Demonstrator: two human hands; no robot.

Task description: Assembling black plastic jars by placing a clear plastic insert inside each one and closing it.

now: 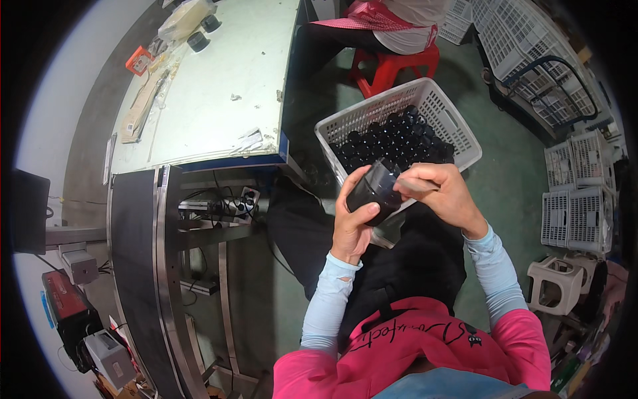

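Observation:
My left hand is wrapped round a dark, see-through cup-shaped container, held tilted above my lap. Closed in a fist, my right hand grips a slim greyish tool against the container's rim. The fingers hide most of that tool, so its kind and tip do not show. Just beyond both hands stands a white plastic basket, with many small black round pieces heaped inside it.
A white-topped table stands at the far left, beside a dark conveyor belt. Ahead, another person sits on a red stool. Stacked white crates, a hand truck and a beige stool line the right side.

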